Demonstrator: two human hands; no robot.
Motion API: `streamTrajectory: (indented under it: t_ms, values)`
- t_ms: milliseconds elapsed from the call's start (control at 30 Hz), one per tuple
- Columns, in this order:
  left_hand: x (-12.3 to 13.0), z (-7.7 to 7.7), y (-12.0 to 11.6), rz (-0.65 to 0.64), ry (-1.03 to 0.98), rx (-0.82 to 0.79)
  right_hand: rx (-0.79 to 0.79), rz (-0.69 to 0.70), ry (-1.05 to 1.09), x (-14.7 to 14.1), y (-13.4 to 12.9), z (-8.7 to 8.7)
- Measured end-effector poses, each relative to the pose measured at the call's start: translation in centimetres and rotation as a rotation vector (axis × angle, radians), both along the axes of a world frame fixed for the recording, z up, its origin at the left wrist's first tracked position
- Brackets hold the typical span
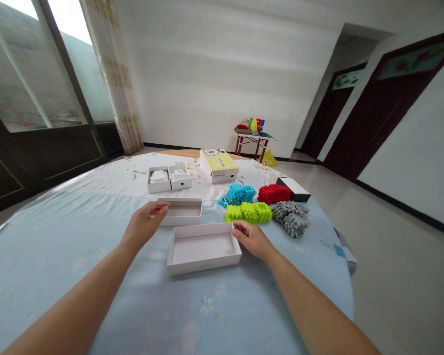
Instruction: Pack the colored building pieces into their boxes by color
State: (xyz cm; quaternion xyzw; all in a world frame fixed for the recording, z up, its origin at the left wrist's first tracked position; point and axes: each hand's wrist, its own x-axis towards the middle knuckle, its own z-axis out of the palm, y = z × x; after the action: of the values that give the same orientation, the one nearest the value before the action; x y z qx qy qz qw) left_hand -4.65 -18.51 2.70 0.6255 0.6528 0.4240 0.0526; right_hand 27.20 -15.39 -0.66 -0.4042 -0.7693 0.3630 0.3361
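While fingers mask the rear box's nine-o'clock end: left hand curled there, grip unreadable.
Front box: shallow, open, white, faint mark on near wall; on blue floral counter.
Right hand: pinching its two-o'clock corner.
Beyond, two o'clock: lime knobbly blocks.

Two open shallow boxes — two small filled boxes, one yellow-printed box, one black-and-white box — and four knobbly heaps, each a different colour.

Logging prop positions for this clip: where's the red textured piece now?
Head view, right side: the red textured piece lies just behind the gray pieces.
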Motion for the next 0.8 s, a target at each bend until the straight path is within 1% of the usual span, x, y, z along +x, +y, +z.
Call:
streamTrajectory:
  t_ms: [100, 233, 367, 600, 800]
  values:
    - [-0.5, -1.0, 0.0, 0.028, 0.068, 0.021, -0.021, -0.018, -0.004, 0.1, 0.0, -0.1]
    - [-1.0, -2.0, -0.6, -0.052, 0.217, -0.013, -0.048, -0.024, -0.018, 0.1, 0.1, -0.3]
    - [-1.7, -2.3, -0.9, -0.096, 0.368, -0.017, -0.057, -0.021, -0.025, 0.1, 0.2, -0.5]
    - [-2.3, -2.4, -0.6, -0.079, 0.4, -0.025, -0.079, 0.004, -0.017, -0.3, -0.2, -0.5]
    - [-2.5, -2.6, -0.5, 0.025, 0.406, 0.001, -0.092, 0.039, -0.008, -0.8, -0.5, -0.5]
